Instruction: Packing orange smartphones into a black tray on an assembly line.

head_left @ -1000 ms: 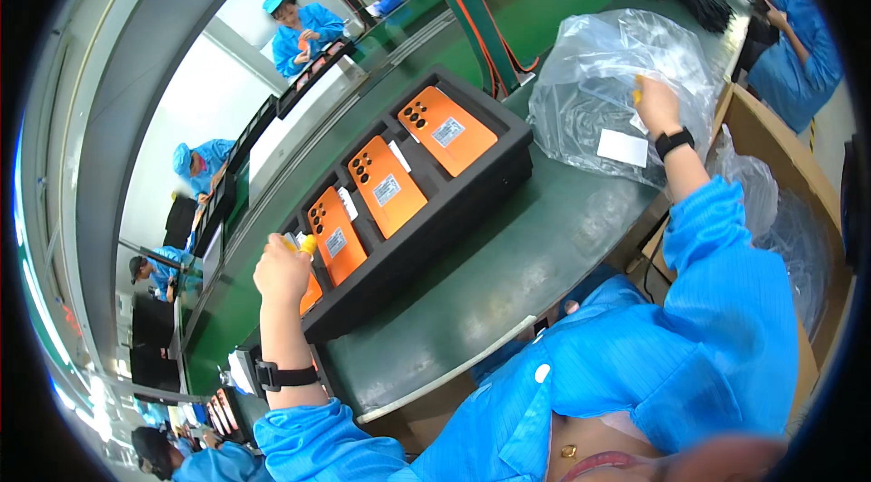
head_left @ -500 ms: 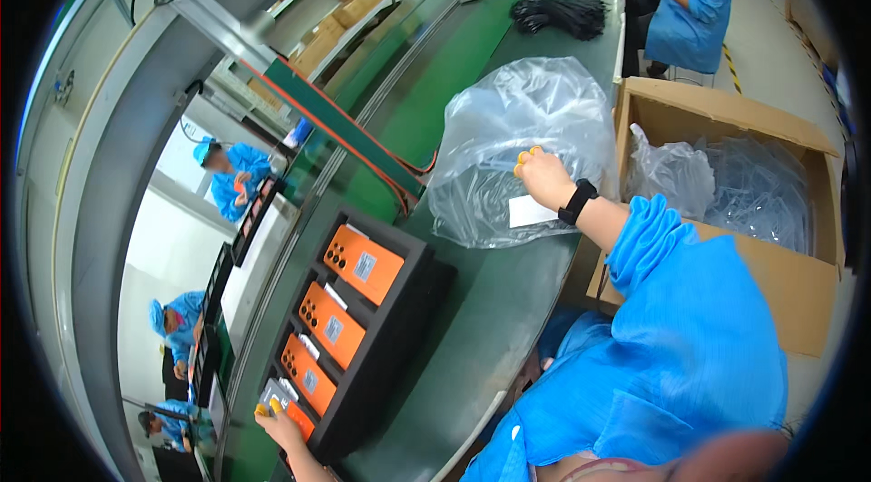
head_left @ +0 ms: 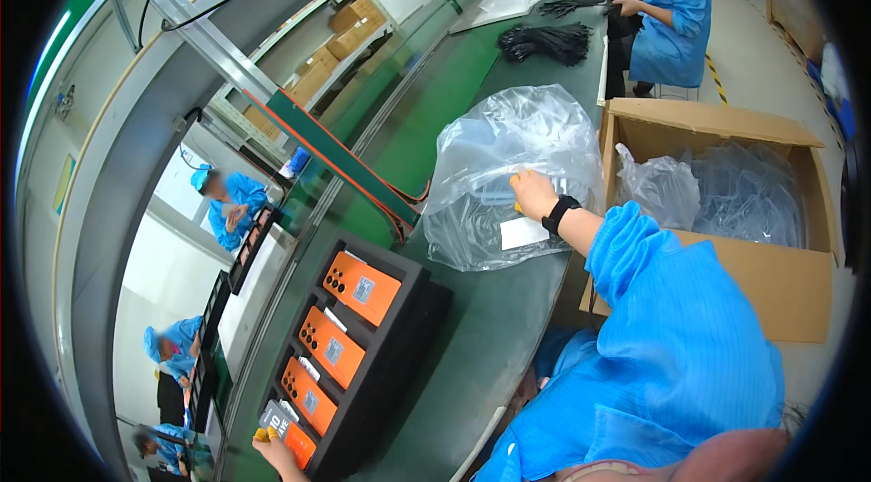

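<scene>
At the lower left, my left hand [head_left: 276, 455], with yellow finger cots, pinches the edge of a dark grey printed card [head_left: 276, 416]. That card lies over the nearest orange phone [head_left: 299, 442] in a black foam tray [head_left: 386, 337]. Farther along the tray sit several more orange phones [head_left: 363, 289] with camera lenses and square white labels. My right hand [head_left: 535, 195], a black band on its wrist, reaches into a large clear plastic bag [head_left: 517, 128] on the bench. Its fingers are curled down; what they grip is hidden. Beside it lies a white paper label [head_left: 525, 233].
To the right stands an open cardboard box [head_left: 726, 128] of clear plastic bags [head_left: 748, 196]. Bundles of black cables [head_left: 544, 44] lie farther up the green bench [head_left: 490, 310]. A green post [head_left: 336, 155] rises behind the tray. Co-workers in blue sit at the far right and left.
My right hand has dipped deeper into the bag, its fingertips now less visible. My left hand stays at the grey card, which shows more fully. The view has shifted slightly.
</scene>
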Demonstrator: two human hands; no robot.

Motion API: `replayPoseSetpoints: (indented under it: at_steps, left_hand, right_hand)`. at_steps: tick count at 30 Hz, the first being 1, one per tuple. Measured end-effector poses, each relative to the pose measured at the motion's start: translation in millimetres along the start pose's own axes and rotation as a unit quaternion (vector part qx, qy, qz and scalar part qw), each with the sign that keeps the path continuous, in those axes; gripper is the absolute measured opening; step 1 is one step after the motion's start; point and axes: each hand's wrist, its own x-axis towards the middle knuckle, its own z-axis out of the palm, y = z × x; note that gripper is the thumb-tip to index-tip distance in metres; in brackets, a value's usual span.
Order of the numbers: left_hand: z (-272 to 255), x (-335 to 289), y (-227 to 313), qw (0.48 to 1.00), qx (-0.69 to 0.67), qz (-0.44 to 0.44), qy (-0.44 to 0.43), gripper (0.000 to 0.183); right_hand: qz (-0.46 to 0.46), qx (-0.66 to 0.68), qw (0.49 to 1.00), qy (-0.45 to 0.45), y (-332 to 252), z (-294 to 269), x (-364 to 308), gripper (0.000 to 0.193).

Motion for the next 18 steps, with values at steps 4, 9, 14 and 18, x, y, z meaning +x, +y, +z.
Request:
replayPoseSetpoints:
  at_steps: [4,9,14,18]
  left_hand:
    - [5.0,4.6,20.5,0.966,-0.254,-0.041,-0.030,0.023]
    - [13.6,-0.7,11.5,0.996,0.043,0.080,-0.026,0.026]
    - [9.9,-36.2,65.2,0.990,0.044,0.118,0.056,0.041]
    - [39.0,-70.4,103.2,0.966,0.082,0.225,-0.100,0.042]
  right_hand:
    - [0.002,0.008,0.998,-0.057,4.3,-8.2,3.2,0.019]
    - [0.011,0.076,0.994,-0.083,-9.5,-35.2,10.1,0.019]
    - [-0.036,0.105,0.993,0.030,-26.0,-59.1,18.2,0.026]
    - [-0.095,0.138,0.971,-0.169,-65.7,-109.5,-19.1,0.036]
